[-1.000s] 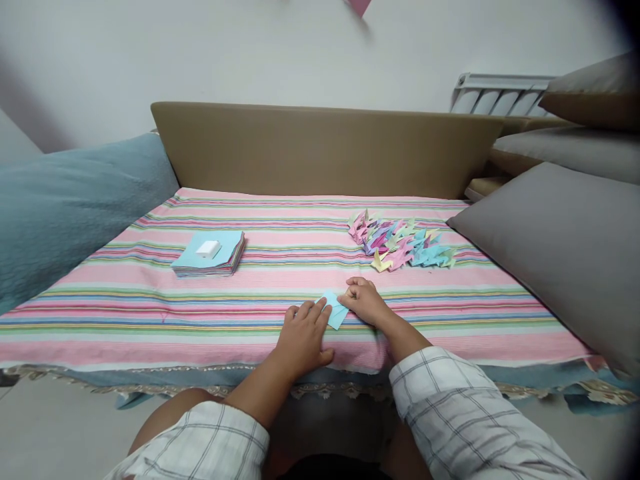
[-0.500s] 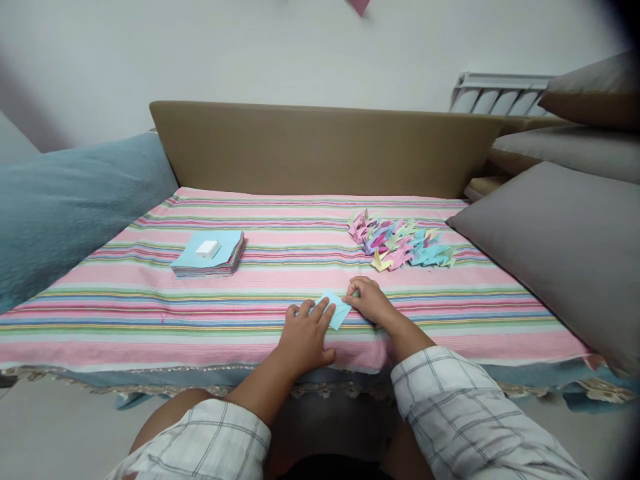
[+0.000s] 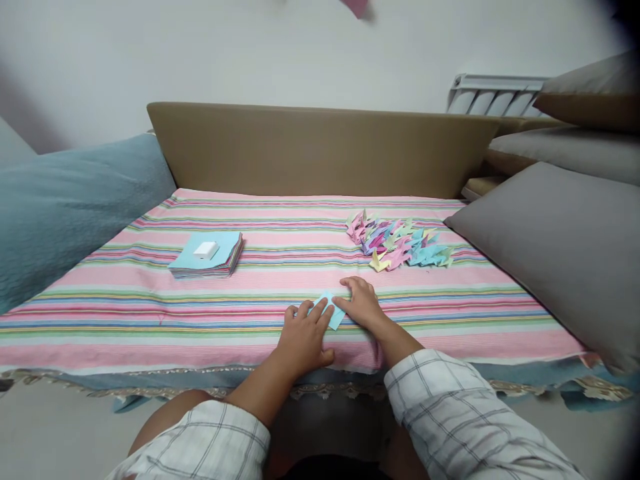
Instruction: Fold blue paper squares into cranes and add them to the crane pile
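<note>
A small light-blue sheet of folding paper (image 3: 337, 319) lies on the striped cloth in front of me, partly covered by fingers. My left hand (image 3: 305, 333) rests on it from the left, fingers spread and pressing it down. My right hand (image 3: 361, 301) is at the paper's right corner, its thumb on the paper and its fingers apart from the thumb. Beyond that hand sits a cluster of folded paper cranes (image 3: 397, 245) in pink, yellow, purple, green and blue.
To the left, a stack of coloured paper (image 3: 207, 267) bears a small white box (image 3: 206, 250). The striped cloth (image 3: 280, 227) covers the sofa seat. Grey cushions (image 3: 565, 253) are piled at the right, a blue-covered armrest (image 3: 85, 207) at the left, a brown backrest (image 3: 320, 150) behind.
My right hand has moved slightly left, its pinch at the paper's corner has loosened, and its thumb now lies on the paper. The right corner is folded inward. My left hand stays put.
</note>
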{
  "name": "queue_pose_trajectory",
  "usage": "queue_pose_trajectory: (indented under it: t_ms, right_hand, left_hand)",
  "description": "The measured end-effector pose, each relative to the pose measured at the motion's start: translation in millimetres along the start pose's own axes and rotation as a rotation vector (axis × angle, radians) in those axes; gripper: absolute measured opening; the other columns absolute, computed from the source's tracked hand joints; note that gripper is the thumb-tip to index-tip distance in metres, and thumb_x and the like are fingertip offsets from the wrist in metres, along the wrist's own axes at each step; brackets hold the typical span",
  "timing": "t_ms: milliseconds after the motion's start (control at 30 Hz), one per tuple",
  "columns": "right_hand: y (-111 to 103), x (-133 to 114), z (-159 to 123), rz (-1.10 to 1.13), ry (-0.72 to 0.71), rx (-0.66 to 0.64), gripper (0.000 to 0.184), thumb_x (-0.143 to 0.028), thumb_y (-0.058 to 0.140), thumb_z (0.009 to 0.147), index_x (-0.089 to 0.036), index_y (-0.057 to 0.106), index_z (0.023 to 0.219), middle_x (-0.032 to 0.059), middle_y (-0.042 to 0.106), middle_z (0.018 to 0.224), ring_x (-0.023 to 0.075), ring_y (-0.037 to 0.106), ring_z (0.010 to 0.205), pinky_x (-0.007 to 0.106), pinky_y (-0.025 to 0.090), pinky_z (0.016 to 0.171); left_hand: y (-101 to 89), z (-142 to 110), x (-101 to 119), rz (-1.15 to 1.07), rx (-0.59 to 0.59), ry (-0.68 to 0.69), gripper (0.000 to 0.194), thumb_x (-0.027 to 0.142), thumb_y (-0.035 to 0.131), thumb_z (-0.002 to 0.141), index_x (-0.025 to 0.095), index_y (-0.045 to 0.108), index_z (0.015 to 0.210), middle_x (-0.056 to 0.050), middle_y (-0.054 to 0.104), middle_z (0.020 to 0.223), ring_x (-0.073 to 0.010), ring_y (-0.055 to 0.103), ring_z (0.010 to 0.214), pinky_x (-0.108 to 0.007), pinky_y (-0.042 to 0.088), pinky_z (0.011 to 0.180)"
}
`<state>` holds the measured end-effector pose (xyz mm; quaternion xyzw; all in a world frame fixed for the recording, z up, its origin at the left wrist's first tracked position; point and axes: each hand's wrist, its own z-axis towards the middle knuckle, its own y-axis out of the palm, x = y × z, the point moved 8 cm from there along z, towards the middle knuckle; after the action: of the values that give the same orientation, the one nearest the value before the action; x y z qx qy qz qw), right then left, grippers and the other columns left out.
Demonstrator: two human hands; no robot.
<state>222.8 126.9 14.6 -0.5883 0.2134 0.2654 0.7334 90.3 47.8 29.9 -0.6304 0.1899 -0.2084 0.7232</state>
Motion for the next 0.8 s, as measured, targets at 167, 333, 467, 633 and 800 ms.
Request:
queue_pose_trajectory:
  t_ms: [167,333,467,633,800]
  right_hand:
    - [2.6,6.3,2.1,0.006,0.018,-0.061,0.040,-0.027,0.064,0.068,-0.022,0.057,0.108,0.0078,0.051,0.117,0.0228,0.042,0.114,0.039,0.031,0.099]
    - [-7.4,12.9,8.2,0.081,0.026,-0.124,0.037,-0.013,0.061,0.065,-0.018,0.061,0.102,0.0080,0.056,0.112,0.0206,0.050,0.108,0.035,0.036,0.097]
    - [-18.4,16.5,6.6,0.207,0.093,-0.101,0.033,-0.006,0.045,0.072,-0.018,0.062,0.098,0.0051,0.063,0.104,0.0162,0.058,0.097,0.031,0.042,0.090]
    - [-26.7,-17.5,-8.2,0.156,-0.157,-0.100,0.027,-0.012,0.044,0.079,-0.021,0.064,0.093,0.0029,0.067,0.101,0.0168,0.058,0.098,0.033,0.042,0.090]
    - [-16.9,-38.9,-23.9,-0.019,-0.395,-0.188,0.025,-0.014,0.051,0.078,-0.021,0.066,0.096,0.0034,0.068,0.099,0.0186,0.057,0.096,0.034,0.040,0.091]
  left_hand:
    - [0.5,-0.1,-1.1,-0.014,0.006,-0.002,0.082,0.049,0.061,0.064,0.025,0.032,0.136,-0.004,0.031,0.146,-0.0322,0.033,0.119,-0.049,0.028,0.092]
    - [-0.2,-0.4,-1.7,-0.021,0.020,-0.002,0.082,0.049,0.062,0.063,0.025,0.033,0.136,-0.004,0.032,0.145,-0.0317,0.033,0.119,-0.049,0.028,0.092]
    - [-0.2,-1.2,-1.4,-0.025,0.029,0.001,0.082,0.049,0.060,0.065,0.024,0.032,0.137,-0.004,0.030,0.146,-0.0319,0.033,0.120,-0.049,0.027,0.092]
    - [0.6,-3.0,-0.8,-0.024,0.041,0.006,0.082,0.049,0.060,0.066,0.024,0.030,0.138,-0.004,0.029,0.147,-0.0316,0.032,0.121,-0.049,0.027,0.093]
    - [1.1,-4.3,-0.7,-0.004,0.043,0.015,0.083,0.051,0.059,0.067,0.024,0.028,0.139,-0.003,0.027,0.148,-0.0312,0.031,0.123,-0.048,0.027,0.094]
